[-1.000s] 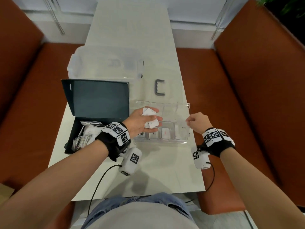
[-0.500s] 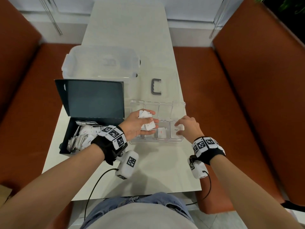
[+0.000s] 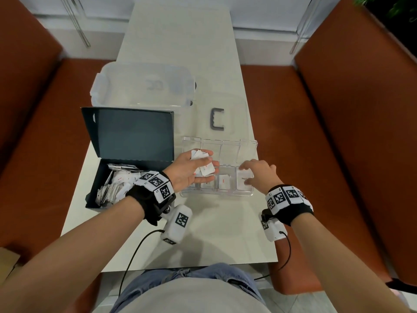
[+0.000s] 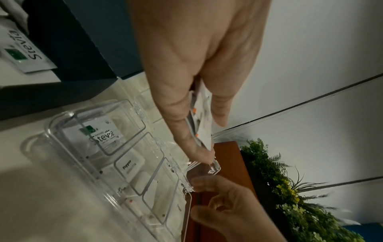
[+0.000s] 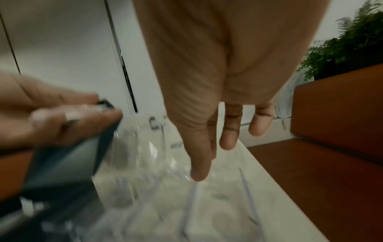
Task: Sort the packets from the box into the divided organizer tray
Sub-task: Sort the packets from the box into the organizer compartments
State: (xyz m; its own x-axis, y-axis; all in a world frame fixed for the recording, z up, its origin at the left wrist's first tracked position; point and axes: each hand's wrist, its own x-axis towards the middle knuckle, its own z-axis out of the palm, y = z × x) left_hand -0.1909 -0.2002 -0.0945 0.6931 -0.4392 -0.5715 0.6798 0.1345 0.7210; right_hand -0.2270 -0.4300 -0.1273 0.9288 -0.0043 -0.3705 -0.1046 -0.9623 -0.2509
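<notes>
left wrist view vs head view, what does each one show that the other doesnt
Only the left wrist view makes the print readable: a Stevia packet and a Pepper packet in neighbouring compartments of the organizer tray.

Only the head view shows the dark box with its loose packets, a grey C-shaped handle and a clear lidded bin.

Both show the left hand gripping a bunch of white packets over the tray, and the right hand at its right end.

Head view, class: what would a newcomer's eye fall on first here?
The left hand holding a fan of white packets above the clear organizer tray mid-table. Beside it, the right hand reaches into the tray's rightmost compartment. At the left stands the open dark box, full of packets.
</notes>
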